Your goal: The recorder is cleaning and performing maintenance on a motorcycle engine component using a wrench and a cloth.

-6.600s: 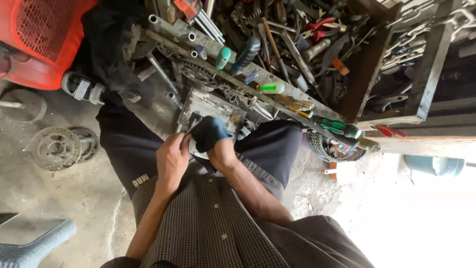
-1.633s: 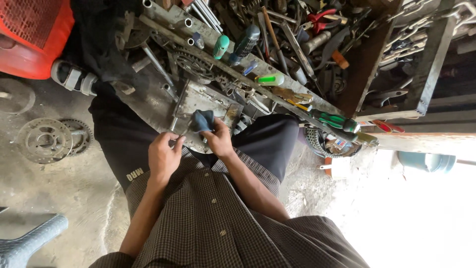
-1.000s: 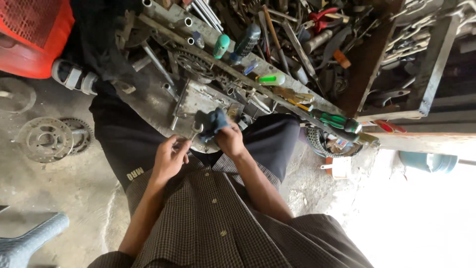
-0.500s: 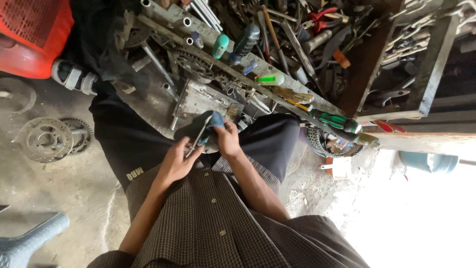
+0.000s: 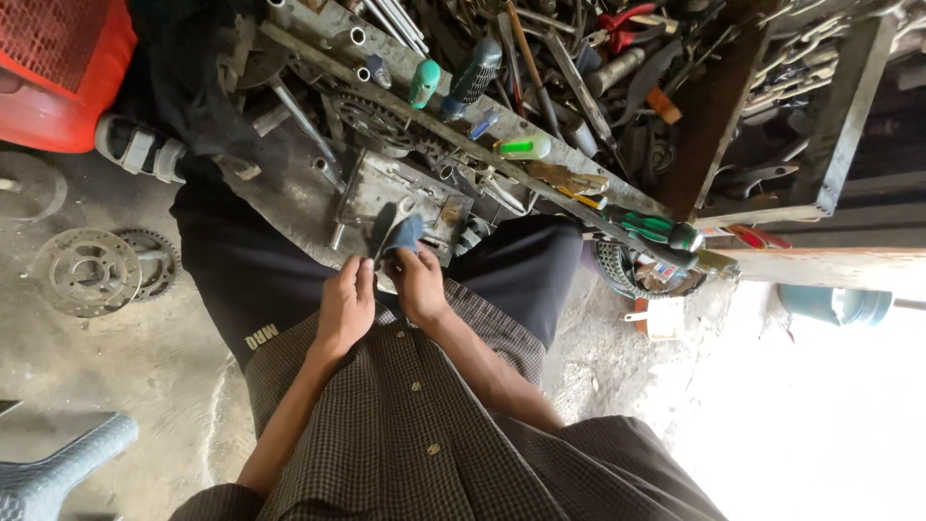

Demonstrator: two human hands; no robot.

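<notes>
Blue rag pinched between left hand and right hand.

I see my left hand and right hand close together over my lap, both pinching a blue rag around a dark metal piece. Just beyond lies a grey metal plate among scattered screwdrivers.

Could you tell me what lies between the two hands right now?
In the head view, a dark flat tool wrapped in a blue rag sits between the left hand and right hand.
</notes>
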